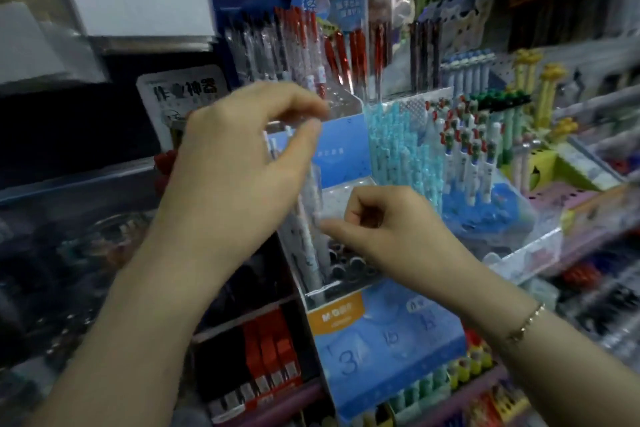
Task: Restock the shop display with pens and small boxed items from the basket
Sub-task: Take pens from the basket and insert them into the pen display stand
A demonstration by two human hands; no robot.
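Currently left hand (242,149) grip pinches slim white patterned pens (306,236) near their tops; right hand (391,218) curled, contents unclear. Light, stiff, slippery; hold mid-barrel.

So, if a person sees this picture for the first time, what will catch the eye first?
Most likely the two bare hands in the middle: the left hand raised with thumb and forefinger nearly pinched, the right hand lower, fingers curled, both at some white pens standing in a blue display box. Next, to the right, the dense turquoise pens, and the red pens higher up at the back.
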